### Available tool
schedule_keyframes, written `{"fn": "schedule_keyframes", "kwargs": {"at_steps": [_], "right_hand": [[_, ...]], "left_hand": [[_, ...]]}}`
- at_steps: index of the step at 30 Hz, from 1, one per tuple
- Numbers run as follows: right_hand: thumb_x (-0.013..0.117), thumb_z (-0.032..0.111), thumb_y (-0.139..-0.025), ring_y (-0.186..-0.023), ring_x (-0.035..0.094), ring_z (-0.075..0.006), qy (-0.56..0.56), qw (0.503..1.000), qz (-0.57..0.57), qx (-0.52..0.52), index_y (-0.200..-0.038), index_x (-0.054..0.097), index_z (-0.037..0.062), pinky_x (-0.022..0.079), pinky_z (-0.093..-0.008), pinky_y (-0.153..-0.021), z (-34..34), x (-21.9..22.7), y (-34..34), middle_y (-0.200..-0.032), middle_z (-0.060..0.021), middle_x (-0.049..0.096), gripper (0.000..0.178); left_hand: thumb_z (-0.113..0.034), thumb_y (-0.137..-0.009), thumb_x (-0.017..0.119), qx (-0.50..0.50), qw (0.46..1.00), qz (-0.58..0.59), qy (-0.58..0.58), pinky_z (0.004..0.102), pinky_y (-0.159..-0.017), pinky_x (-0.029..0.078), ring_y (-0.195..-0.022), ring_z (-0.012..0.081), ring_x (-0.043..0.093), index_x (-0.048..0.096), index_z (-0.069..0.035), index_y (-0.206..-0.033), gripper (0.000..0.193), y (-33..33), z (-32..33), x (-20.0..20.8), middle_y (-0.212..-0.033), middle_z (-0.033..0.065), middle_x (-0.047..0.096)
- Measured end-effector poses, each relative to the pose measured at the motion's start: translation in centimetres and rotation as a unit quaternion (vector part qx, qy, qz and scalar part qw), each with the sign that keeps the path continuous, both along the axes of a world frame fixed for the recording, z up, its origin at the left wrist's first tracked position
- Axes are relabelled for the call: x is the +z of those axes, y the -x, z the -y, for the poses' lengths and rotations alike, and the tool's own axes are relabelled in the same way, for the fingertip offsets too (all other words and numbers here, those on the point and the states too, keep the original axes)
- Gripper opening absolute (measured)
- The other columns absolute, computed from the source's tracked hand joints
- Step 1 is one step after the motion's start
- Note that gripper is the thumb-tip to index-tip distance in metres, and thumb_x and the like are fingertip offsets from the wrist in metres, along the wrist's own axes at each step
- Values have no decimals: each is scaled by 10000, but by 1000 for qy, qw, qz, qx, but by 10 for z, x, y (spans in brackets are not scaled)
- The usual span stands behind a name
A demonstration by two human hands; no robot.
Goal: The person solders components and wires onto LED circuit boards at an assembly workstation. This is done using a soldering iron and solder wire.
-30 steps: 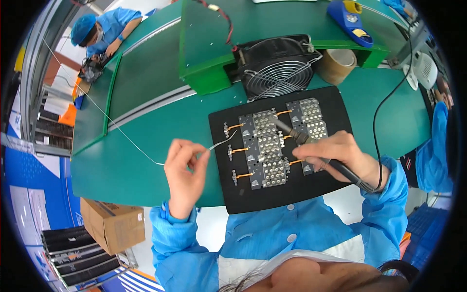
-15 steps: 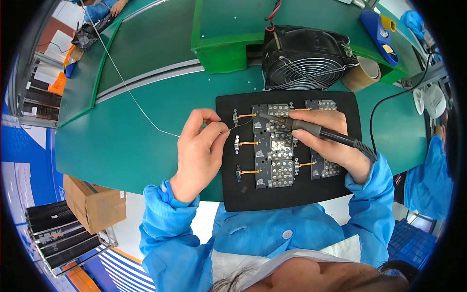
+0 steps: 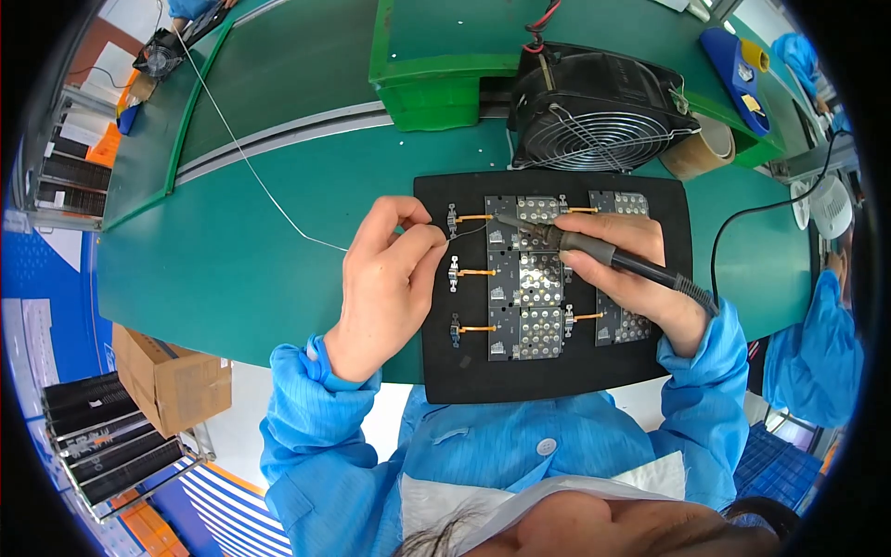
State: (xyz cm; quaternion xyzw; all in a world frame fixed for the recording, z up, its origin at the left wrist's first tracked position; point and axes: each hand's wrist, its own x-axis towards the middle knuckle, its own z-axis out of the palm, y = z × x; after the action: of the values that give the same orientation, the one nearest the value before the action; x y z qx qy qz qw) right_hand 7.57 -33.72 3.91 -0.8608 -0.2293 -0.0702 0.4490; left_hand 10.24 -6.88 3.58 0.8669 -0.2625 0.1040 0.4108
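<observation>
My left hand (image 3: pixel 390 278) is closed, its thumb and fingers pinching a thin solder wire (image 3: pixel 249 160) that trails off to the upper left. The wire's short end reaches to the tip of a soldering iron (image 3: pixel 640 268). My right hand (image 3: pixel 645 243) grips the iron by its dark handle, tip pointing left. Both meet at the upper left corner of a dark circuit board panel (image 3: pixel 501 294), where an orange flex strip (image 3: pixel 476 217) with a small connector joins it. More such strips run down the edge. A second panel (image 3: pixel 608 314) lies partly under my right hand.
The panels rest on a black mat (image 3: pixel 520 382) on the green bench (image 3: pixel 269 278). Behind it stand a black fan (image 3: pixel 594 107), a green box (image 3: pixel 427 97) and a tape roll (image 3: pixel 701 148). The iron's cord (image 3: pixel 733 232) loops right. A co-worker's blue sleeve (image 3: pixel 806 348) shows at right.
The whole view has shifted slightly. My left hand has edged a little right, nearer the board, with the solder wire. My right hand still holds the iron at the same corner.
</observation>
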Motion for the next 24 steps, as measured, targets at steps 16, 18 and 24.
{"fn": "schedule_keyframes", "kwargs": {"at_steps": [16, 18, 24], "right_hand": [[764, 127, -764, -702, 696, -251, 2, 1000, 20, 13, -1036, 684, -14, 536, -297, -618, 1, -3, -2, -871, -163, 708, 317], [764, 127, -767, -708, 696, -249, 5, 1000, 20, 13, -1040, 682, -18, 537, -296, -625, 3, -4, -2, -877, -164, 708, 320], [763, 128, -771, -730, 698, -252, -6, 1000, 6, -2, -1054, 677, -21, 539, -300, -648, 2, -3, -1, -900, -170, 707, 330]], "left_hand": [[79, -746, 663, -19, 999, -20, 36, 367, -644, 486, -791, 287, 582, 612, 14, -820, 111, -10, 12, -6, -946, 115, 539], [80, -749, 661, -19, 998, -39, 44, 367, -642, 484, -783, 288, 580, 610, 14, -820, 110, -11, 13, -5, -945, 118, 537], [82, -738, 716, -8, 994, -91, 61, 252, -546, 396, -623, 89, 466, 640, 4, -868, 169, -23, 23, -22, -887, 45, 503]]}}
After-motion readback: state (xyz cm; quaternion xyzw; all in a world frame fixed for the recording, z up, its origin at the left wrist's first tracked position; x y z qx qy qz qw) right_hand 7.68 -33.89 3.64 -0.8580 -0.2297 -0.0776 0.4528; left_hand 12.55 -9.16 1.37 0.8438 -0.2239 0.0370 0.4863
